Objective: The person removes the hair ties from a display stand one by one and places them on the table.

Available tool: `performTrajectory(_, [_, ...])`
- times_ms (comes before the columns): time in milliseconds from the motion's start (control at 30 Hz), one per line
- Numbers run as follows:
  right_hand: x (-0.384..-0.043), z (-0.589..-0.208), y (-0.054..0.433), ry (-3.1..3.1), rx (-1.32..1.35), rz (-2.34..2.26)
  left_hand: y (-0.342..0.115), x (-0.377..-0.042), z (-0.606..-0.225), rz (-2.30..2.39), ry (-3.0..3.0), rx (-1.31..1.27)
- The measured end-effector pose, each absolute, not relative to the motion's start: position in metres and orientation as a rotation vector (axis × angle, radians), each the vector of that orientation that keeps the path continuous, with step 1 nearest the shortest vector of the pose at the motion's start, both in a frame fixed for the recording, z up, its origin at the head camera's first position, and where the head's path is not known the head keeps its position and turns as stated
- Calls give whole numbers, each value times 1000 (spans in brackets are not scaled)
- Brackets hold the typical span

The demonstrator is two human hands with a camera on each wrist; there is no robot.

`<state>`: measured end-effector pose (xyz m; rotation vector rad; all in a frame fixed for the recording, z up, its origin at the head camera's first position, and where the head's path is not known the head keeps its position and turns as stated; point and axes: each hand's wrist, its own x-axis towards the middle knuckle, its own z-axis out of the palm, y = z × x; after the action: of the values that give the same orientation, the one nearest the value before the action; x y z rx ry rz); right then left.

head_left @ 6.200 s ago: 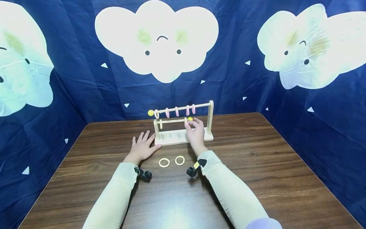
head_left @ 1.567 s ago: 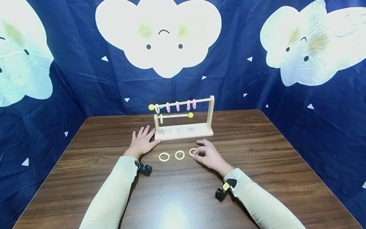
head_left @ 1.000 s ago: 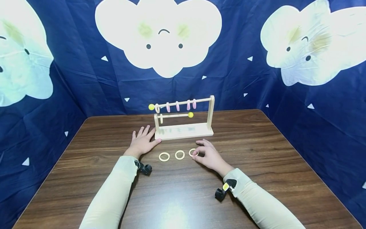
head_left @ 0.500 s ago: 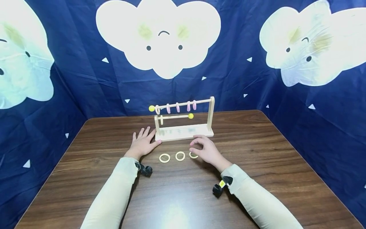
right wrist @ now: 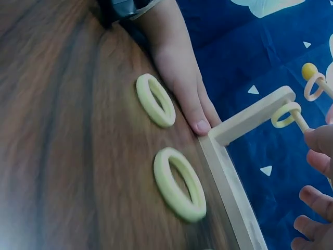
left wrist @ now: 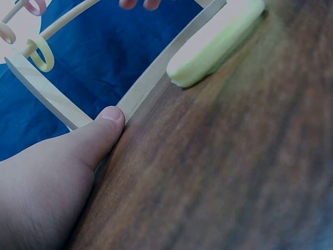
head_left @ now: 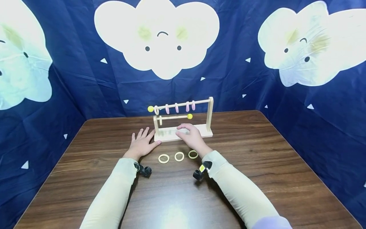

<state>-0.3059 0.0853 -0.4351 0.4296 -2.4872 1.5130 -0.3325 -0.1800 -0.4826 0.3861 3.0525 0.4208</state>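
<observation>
Blue cloth [head_left: 234, 47] with printed clouds walls in a brown tabletop [head_left: 286, 181]. At left, the left hand [head_left: 140, 145] lies with fingers straight and spread, its thumb touching the near left corner of the stand [head_left: 167, 136]. One ring [head_left: 160, 122] hangs on the lower bar [head_left: 177, 117], just beside the left post; pink rings [head_left: 176, 109] hang on the upper bar [head_left: 201, 101]. Nearer the person, a left ring [head_left: 164, 162], a middle ring [head_left: 179, 160] and a right ring [head_left: 193, 158] lie flat in a row. What has changed is the right hand [head_left: 193, 136]: it has let go of the right ring and now reaches in front of the lower bar, fingers curved, thumb apart, holding nothing. Whether a fingertip touches the bar, one cannot tell. Probably the hanging ring is the last to come off that bar, over the yellow ball [head_left: 190, 116]. Cloth stands close behind the far edge, so the easier room is towards the person and to the right; the right wrist passes near the right ring and could nudge it.
</observation>
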Motion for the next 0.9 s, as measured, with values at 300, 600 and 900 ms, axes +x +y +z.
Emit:
performTrajectory(300, [-320, -433, 51, -2488, 348, 1586, -182, -334, -484, 387, 3052, 392])
performTrajectory(600, [-329, -434, 26, -2460, 264, 1651, -182, -334, -484, 385, 3057, 392])
performTrajectory(900, [-333, -432, 14, -2422, 274, 1685, -181, -338, -488, 401, 3037, 387])
